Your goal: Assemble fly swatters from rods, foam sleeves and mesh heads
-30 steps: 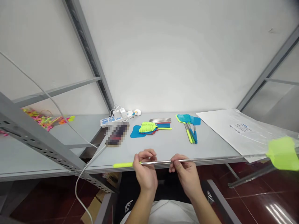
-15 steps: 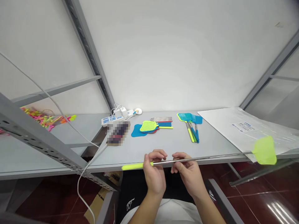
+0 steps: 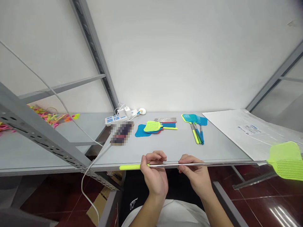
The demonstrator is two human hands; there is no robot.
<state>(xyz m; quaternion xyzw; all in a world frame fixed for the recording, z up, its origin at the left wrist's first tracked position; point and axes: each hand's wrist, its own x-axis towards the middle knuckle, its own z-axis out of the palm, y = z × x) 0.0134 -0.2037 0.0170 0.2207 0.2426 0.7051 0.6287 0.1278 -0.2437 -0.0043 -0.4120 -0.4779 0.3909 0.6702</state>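
A long fly swatter (image 3: 217, 163) lies level across both hands above the front edge of the shelf. Its yellow-green handle points left, and its yellow-green mesh head is at the far right, tilted. My left hand (image 3: 155, 178) is closed around the rod where it meets the handle, thumb on top. My right hand (image 3: 195, 175) pinches the metal rod farther along. Behind them, a pile of flat swatter heads (image 3: 152, 126) in yellow-green, blue and red lies on the shelf, beside several metal rods (image 3: 165, 119). To the right rest several shorter swatters (image 3: 195, 126) with blue heads on top.
A white plastic package (image 3: 227, 126) with a label covers the right of the grey shelf (image 3: 123, 154). A power strip (image 3: 115, 119) with plugs and a pixelated object (image 3: 121, 134) are at left. A white cable (image 3: 82, 186) hangs past the metal upright (image 3: 47, 135). Colourful pieces (image 3: 54, 118) lie farther left.
My hands have moved apart along the rod, and the swatter reaches farther both ways. Its head has turned and shifted right and slightly down. The view has shifted a little.
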